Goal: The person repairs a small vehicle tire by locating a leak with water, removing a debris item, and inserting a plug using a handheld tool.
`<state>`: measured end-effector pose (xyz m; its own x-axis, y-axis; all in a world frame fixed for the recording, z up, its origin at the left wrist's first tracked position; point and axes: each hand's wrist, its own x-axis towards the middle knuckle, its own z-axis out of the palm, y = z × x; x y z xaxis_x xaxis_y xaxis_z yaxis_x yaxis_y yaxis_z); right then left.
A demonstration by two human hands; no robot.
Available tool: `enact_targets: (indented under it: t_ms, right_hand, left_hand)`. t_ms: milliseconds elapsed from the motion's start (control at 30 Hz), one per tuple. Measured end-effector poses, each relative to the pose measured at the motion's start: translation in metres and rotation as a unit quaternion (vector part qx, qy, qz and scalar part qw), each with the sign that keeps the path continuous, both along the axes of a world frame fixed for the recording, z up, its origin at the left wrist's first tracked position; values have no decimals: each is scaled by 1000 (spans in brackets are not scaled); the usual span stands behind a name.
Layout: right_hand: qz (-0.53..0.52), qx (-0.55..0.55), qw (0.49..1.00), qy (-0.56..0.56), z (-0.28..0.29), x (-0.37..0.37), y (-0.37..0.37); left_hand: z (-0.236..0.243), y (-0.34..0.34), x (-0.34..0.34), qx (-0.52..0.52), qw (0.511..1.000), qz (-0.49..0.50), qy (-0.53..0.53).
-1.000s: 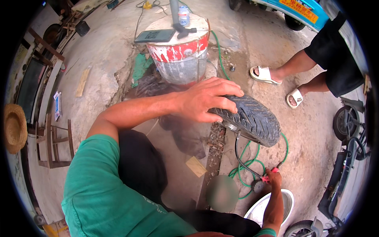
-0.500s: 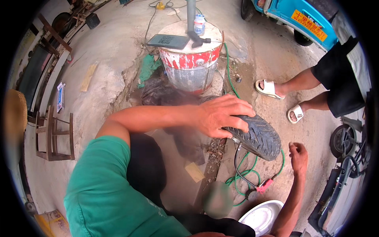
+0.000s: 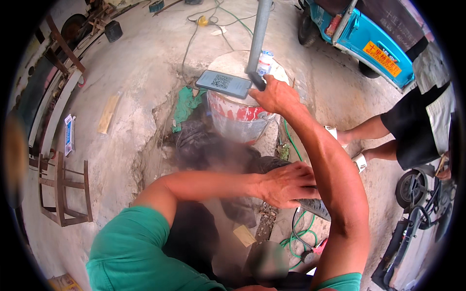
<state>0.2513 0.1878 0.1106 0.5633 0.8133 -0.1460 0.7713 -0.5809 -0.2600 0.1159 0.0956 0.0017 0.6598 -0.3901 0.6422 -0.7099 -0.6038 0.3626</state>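
Left hand (image 3: 284,186) is clamping over a black treaded rubber tyre (image 3: 314,207), sitting low, right of center, partly hidden behind the right forearm. Red hand-held inflator (image 3: 319,246) is lying below it. Right hand (image 3: 277,95), well apart from left, is touching a black tool handle (image 3: 257,80); can't tell if gripping. Handle is resting atop a round red, white and grey drum (image 3: 237,116), between a flat grey phone (image 3: 223,83) and a white-blue bottle (image 3: 264,63). Bystander's legs (image 3: 376,128) are standing right; blue vehicle (image 3: 357,36) is sitting beyond.
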Motion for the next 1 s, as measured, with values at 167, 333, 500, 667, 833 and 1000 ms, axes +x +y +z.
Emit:
enact_targets:
  t_ms: [167,333,500,667,833,1000]
  right_hand:
    - [-10,-47,998,-34,-23,29,11]
    - [-24,-48,998,-30,2,22,-6]
    - [-47,34,998,-36,68,25,-96]
    - [-140,326,909,220,86,41,-262]
    - [-246,374,852,271,53,-8,-412]
    - [-275,361,853,257,24,-79,-459]
  left_hand:
    - [0,3,0,-1,1000,-1,-20]
    - [-4,8,0,-43,999,1,-28]
    - [6,12,1,-72,997,-14,15]
    - [10,18,-3,-53,996,13,69]
    - [13,16,-2,-18,996,40,77]
    - [15,5,0,-3,997,38,65]
